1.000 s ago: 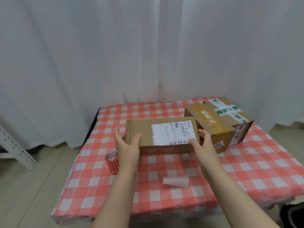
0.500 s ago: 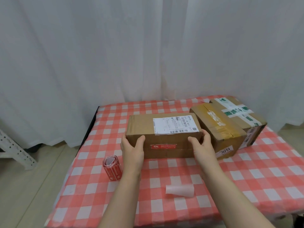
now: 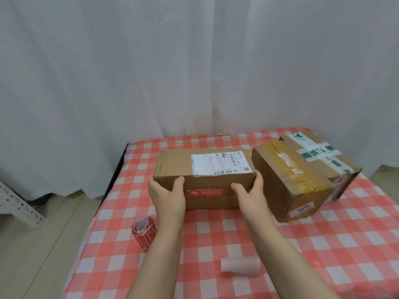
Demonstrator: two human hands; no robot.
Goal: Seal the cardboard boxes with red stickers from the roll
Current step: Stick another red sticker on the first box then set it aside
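Labelled cardboard box [image 3: 203, 178], mid-table on the checked cloth [image 3: 323, 244], red sticker [image 3: 205, 192] across its front seam; left hand [image 3: 167, 195] and right hand [image 3: 251, 195] each clasp an end, thumbs on the front; advise setting it down squarely, the sticker roll [image 3: 144, 231] lying near the left forearm.

matt cardboard box [image 3: 205, 180], checked cloth [image 3: 323, 244]

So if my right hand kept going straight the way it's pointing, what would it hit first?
The labelled box: your right hand grips its right end, so it would just push into that. The taped box beside it looks off that line, though depth is unclear.
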